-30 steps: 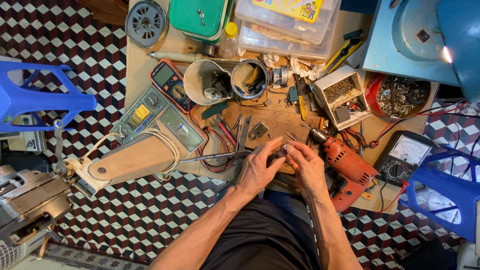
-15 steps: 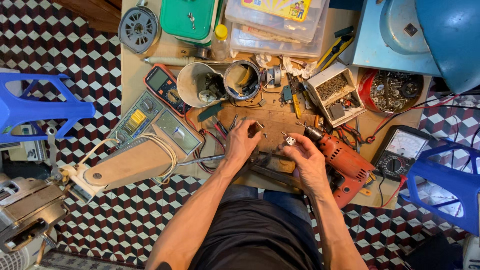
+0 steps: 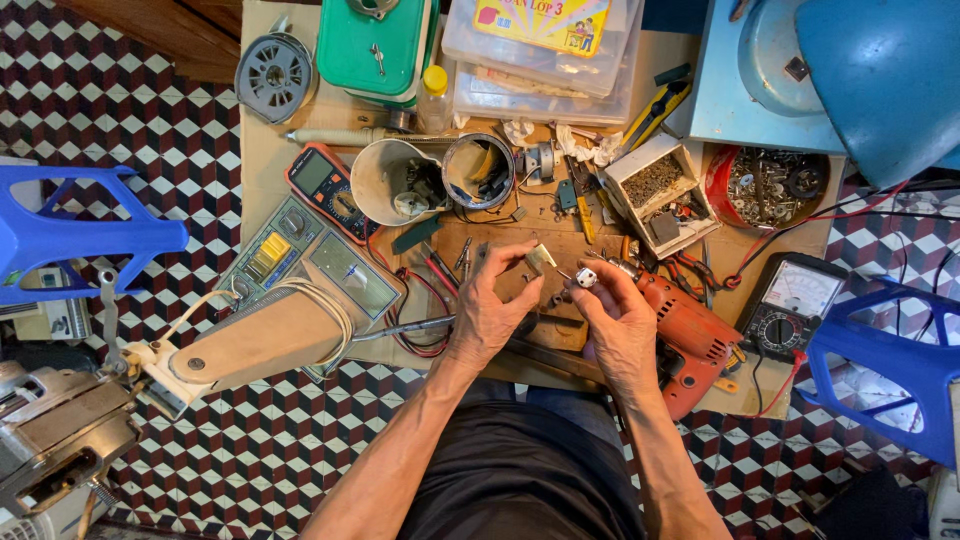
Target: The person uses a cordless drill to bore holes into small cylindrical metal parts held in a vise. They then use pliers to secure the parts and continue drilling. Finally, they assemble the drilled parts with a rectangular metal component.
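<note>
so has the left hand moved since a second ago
Yes. The left hand has risen off the lower edge of the wooden board toward its middle, now pinching a small metal piece.

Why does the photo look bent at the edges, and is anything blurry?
Head view: a wide lens bows the floor tiles near the borders; even, soft light, faint shadows; the hands and the small part look sharp; slight glare on the clear box.

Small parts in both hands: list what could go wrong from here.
1. The left hand pinches a small flat metal piece and the right hand a small white part, both above a cluttered bench; dropped, either could vanish among the tools.
2. The orange drill lies against the right hand; a nudge might shift it.
</note>
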